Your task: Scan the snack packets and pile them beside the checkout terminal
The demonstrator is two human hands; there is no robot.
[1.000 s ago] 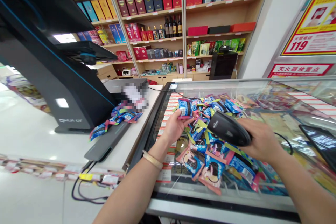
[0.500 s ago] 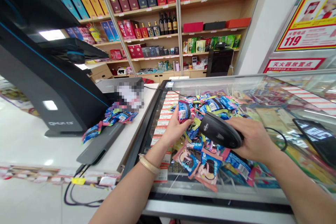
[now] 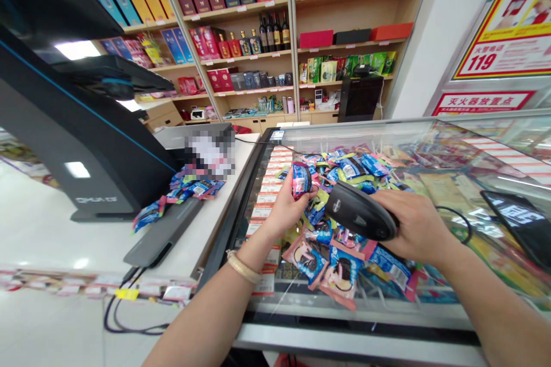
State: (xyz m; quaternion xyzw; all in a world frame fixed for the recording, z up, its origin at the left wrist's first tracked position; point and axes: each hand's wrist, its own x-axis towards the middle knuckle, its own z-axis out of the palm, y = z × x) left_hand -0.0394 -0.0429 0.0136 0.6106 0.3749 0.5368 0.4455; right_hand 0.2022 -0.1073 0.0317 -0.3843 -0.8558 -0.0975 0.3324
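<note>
My left hand (image 3: 287,206) pinches a small blue and pink snack packet (image 3: 301,180), its white barcode label facing the scanner side. In my right hand (image 3: 411,223) is a black handheld barcode scanner (image 3: 359,212), its head pointing left toward that packet, a short gap apart. Under and around both hands, a heap of similar wrapped cookie packets (image 3: 342,272) lies on the glass counter top (image 3: 297,309). Some packets show dark sandwich cookies on pink and blue wrappers. My right fingers are partly hidden behind the scanner.
At left, a dark checkout terminal (image 3: 103,143) stands on a white counter (image 3: 51,241), with more packets (image 3: 193,186) at its base. A phone-like black device (image 3: 520,223) lies at right. Shelves of boxes and bottles (image 3: 275,31) line the back. The scanner's cable (image 3: 462,218) curves right.
The packet in my left hand has tilted slightly, its barcode turning a little. The scanner has stayed nearly in place; the whole view has shifted slightly.
</note>
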